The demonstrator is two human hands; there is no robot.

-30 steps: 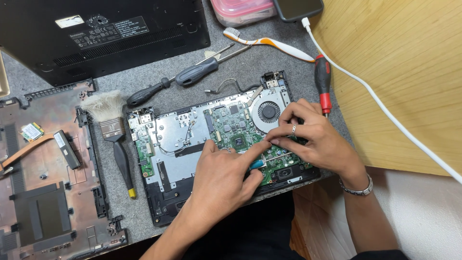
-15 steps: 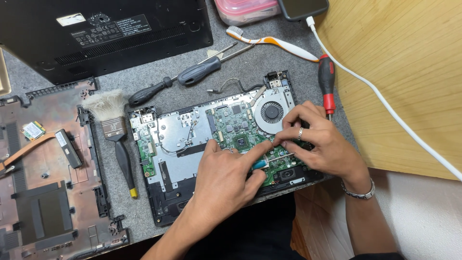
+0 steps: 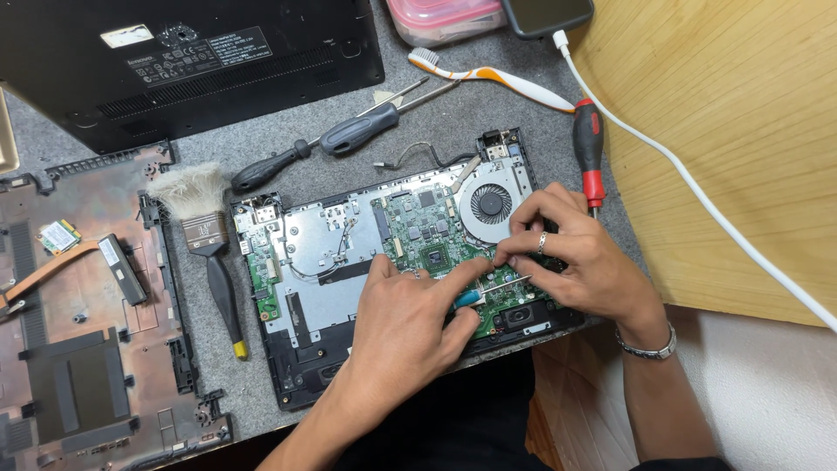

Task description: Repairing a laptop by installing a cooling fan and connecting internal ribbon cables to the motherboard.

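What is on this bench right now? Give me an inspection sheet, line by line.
Surface: grey felt mat beside a light wooden tabletop.
Job's things: opened laptop base with green circuit board and round black fan; a thin metal tool over the board.
Clutter: two black-handled screwdrivers, a red-and-black screwdriver, a black-handled bristle brush, an orange-and-white toothbrush, a black laptop cover, a copper-toned inner shell, a pink plastic tub.
Hands: left hand presses on the board; right hand pinches the tool.
Cables: white cable plugged into a phone.
Surroundings: nothing seen.
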